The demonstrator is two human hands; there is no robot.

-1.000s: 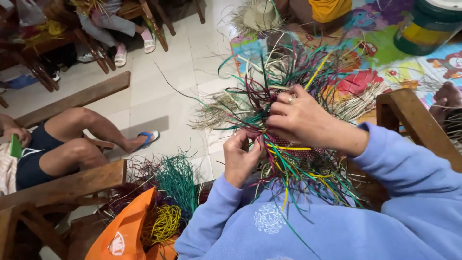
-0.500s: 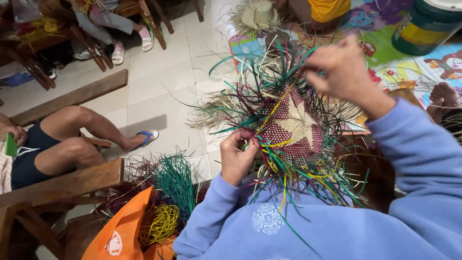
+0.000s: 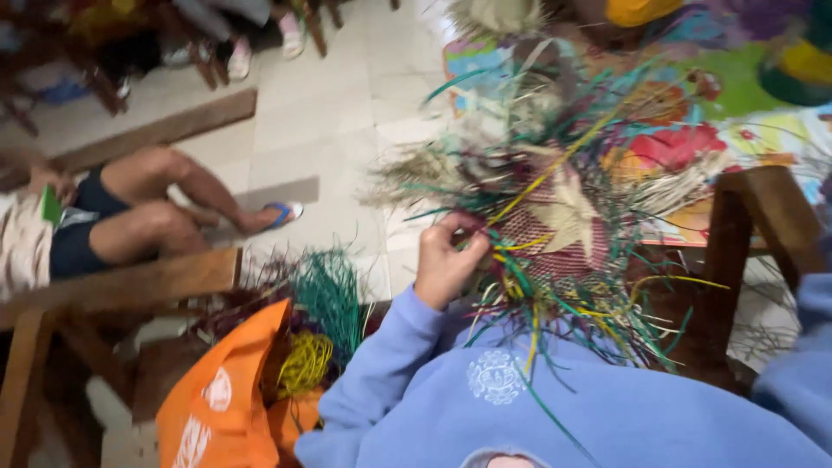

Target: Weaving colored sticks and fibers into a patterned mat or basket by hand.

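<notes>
Because the floor (image 3: 329, 130) is pale, smooth tile, the coloured clutter on it stands out: a bright printed mat (image 3: 737, 113) at the far right, and an orange bag (image 3: 225, 399) at the near left, slumped open so bundles of green (image 3: 328, 299) and yellow strands (image 3: 303, 364) spill within reach. A wooden chair (image 3: 754, 225) stands at the right. The weaving (image 3: 555, 225) rests on the lap in blue, a stiff maroon disc with a pale star, its loose green, yellow and straw ends bristling outward in every direction. The left hand (image 3: 446, 260) pinches its near edge, fingers curled tight on the strands, seemingly to steady it. The right hand is out of view, only its blue sleeve (image 3: 802, 347) showing, so I cannot tell its state.
</notes>
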